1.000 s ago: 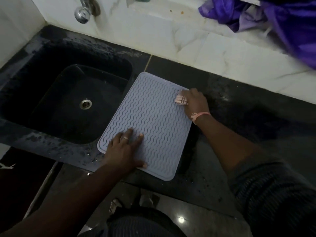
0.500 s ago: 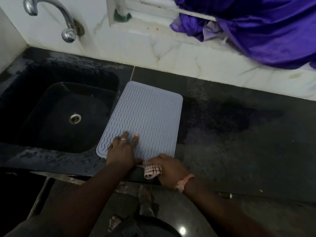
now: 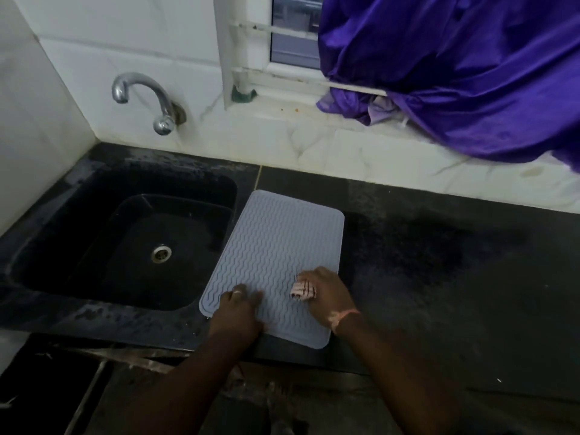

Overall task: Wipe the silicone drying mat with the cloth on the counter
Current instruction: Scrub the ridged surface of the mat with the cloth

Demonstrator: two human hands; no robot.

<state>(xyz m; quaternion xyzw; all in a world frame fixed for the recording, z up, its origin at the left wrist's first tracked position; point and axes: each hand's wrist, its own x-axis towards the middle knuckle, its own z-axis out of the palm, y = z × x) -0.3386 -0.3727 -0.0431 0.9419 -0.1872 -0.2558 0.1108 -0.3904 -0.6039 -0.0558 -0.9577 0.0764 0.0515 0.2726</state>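
A grey silicone drying mat [image 3: 276, 246] with wavy ridges lies flat on the dark counter [image 3: 439, 277], just right of the sink. My left hand [image 3: 240, 312] presses flat on the mat's near left corner, fingers spread, a ring on one finger. My right hand [image 3: 329, 293] rests on the mat's near right part and grips a small bunched cloth [image 3: 303, 291], pale with dark stripes, which touches the mat's surface. Most of the cloth is hidden inside the fist.
A black sink [image 3: 131, 246] with a metal drain [image 3: 161, 253] sits at the left, a chrome tap [image 3: 147, 98] on the white tiled wall above it. Purple fabric [image 3: 455, 73] hangs over the window sill at the back right. The counter's front edge runs just below my wrists.
My right hand with the cloth swept from the mat's far right corner down past its near edge, then back up onto the near right part. My left hand stayed pressed on the mat.
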